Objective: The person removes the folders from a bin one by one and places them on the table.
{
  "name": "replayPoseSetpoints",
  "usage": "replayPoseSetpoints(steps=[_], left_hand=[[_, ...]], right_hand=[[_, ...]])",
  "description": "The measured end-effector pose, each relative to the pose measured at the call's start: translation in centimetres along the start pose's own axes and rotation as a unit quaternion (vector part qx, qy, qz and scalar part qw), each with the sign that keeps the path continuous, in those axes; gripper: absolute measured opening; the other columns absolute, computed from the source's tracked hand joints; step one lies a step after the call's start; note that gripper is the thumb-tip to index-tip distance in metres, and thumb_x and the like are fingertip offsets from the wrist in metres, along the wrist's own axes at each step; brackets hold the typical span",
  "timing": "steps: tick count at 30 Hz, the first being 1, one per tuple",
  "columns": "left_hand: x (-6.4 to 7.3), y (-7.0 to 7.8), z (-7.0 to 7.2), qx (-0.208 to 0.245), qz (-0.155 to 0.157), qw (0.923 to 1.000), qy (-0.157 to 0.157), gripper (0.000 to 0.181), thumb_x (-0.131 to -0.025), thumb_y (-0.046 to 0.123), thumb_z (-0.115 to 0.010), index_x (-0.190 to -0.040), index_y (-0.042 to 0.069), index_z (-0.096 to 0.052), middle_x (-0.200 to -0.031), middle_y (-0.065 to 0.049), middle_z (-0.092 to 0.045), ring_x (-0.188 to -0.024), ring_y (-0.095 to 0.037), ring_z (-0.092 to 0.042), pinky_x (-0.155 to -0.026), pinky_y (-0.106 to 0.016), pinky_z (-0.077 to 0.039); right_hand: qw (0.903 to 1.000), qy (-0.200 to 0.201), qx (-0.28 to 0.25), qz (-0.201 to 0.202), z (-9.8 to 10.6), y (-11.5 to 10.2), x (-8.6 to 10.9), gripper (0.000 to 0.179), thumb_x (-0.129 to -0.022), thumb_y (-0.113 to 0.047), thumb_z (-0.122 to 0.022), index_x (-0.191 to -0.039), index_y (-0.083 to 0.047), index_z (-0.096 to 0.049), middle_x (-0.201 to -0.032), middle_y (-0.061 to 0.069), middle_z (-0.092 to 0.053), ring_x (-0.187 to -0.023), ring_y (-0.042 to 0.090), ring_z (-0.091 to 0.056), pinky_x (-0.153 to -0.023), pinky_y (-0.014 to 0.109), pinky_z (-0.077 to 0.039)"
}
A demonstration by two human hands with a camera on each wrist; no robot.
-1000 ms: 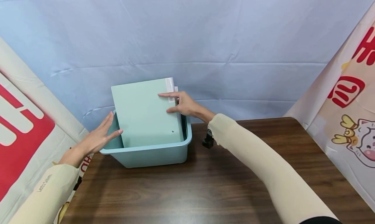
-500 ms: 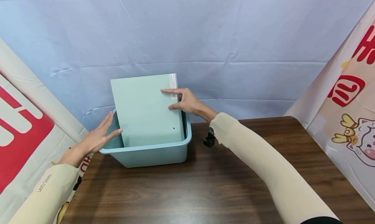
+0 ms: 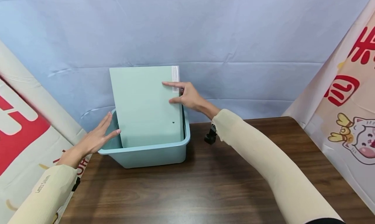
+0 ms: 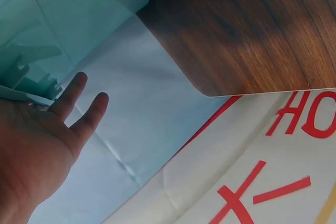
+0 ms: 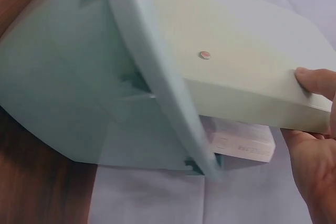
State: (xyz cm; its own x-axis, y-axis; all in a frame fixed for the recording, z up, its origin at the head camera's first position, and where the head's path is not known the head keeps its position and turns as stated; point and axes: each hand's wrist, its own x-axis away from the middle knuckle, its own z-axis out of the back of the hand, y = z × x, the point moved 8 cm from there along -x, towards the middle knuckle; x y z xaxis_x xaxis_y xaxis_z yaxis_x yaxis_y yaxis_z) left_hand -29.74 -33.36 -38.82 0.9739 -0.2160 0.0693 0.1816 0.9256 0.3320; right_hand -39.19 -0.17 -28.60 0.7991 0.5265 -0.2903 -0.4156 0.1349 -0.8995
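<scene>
A pale green file folder (image 3: 146, 103) with a white spine label stands upright in a light blue plastic bin (image 3: 149, 157), its upper part well above the rim. My right hand (image 3: 187, 95) grips the folder's right edge, thumb and index finger on its front face, other fingers hidden behind. In the right wrist view the thumb presses the folder (image 5: 236, 40) near its edge. My left hand (image 3: 98, 136) is at the bin's left rim, fingers straight and thumb spread. In the left wrist view, the left hand (image 4: 37, 150) overlaps the rim.
Behind the folder, a pale box (image 5: 241, 142) with small print shows in the right wrist view. The bin stands on a dark wooden table (image 3: 205, 185) near its back left corner. A light blue cloth (image 3: 234, 55) hangs behind, with printed banners (image 3: 351, 120) at the sides.
My right hand has raised the folder and stood it more upright in the bin. The left hand has stayed at the left rim.
</scene>
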Motion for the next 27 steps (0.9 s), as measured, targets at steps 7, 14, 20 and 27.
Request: replayPoseSetpoints(steps=[7, 14, 20, 27], left_hand=[[-0.7, 0.1, 0.8, -0.006, 0.001, 1.0, -0.003, 0.084, -0.099, 0.064, -0.032, -0.155, 0.025, 0.016, -0.16, 0.008, 0.022, -0.146, -0.046, -0.01, -0.094, -0.079, -0.022], [-1.2, 0.3, 1.4, -0.012, -0.006, 0.9999, -0.007, 0.082, -0.099, 0.062, -0.032, -0.155, 0.025, 0.017, -0.161, 0.006, 0.021, -0.147, -0.044, -0.011, -0.095, -0.076, -0.025], [-1.3, 0.4, 1.5, -0.013, -0.01, 0.9998, -0.006, 0.082, -0.1, 0.062, -0.032, -0.155, 0.023, 0.015, -0.162, 0.005, 0.02, -0.148, -0.042, -0.01, -0.096, -0.076, -0.024], [-1.1, 0.3, 1.5, -0.008, 0.001, 1.0, -0.005, 0.081, -0.1, 0.062, -0.03, -0.154, 0.025, 0.017, -0.16, 0.009, 0.022, -0.145, -0.049, -0.013, -0.093, -0.08, -0.021]], right_hand=[[0.9999, 0.011, -0.006, 0.001, 1.6, -2.6, 0.2, 0.066, -0.078, 0.005, -0.077, -0.136, -0.022, -0.061, -0.139, 0.006, -0.057, -0.105, 0.02, -0.065, -0.083, 0.036, -0.056], [0.9988, 0.02, -0.043, 0.014, 3.6, -2.5, -1.0, 0.067, -0.078, 0.006, -0.078, -0.137, -0.022, -0.06, -0.136, 0.006, -0.059, -0.109, 0.021, -0.065, -0.086, 0.037, -0.056], [0.9964, 0.034, -0.074, 0.025, 4.7, -2.2, -1.5, 0.067, -0.077, 0.004, -0.079, -0.134, -0.028, -0.062, -0.133, 0.007, -0.06, -0.112, 0.023, -0.064, -0.087, 0.039, -0.056], [0.993, 0.052, -0.095, 0.046, 5.8, -2.8, -1.2, 0.067, -0.077, 0.005, -0.079, -0.134, -0.025, -0.062, -0.135, 0.006, -0.059, -0.114, 0.024, -0.063, -0.086, 0.04, -0.057]])
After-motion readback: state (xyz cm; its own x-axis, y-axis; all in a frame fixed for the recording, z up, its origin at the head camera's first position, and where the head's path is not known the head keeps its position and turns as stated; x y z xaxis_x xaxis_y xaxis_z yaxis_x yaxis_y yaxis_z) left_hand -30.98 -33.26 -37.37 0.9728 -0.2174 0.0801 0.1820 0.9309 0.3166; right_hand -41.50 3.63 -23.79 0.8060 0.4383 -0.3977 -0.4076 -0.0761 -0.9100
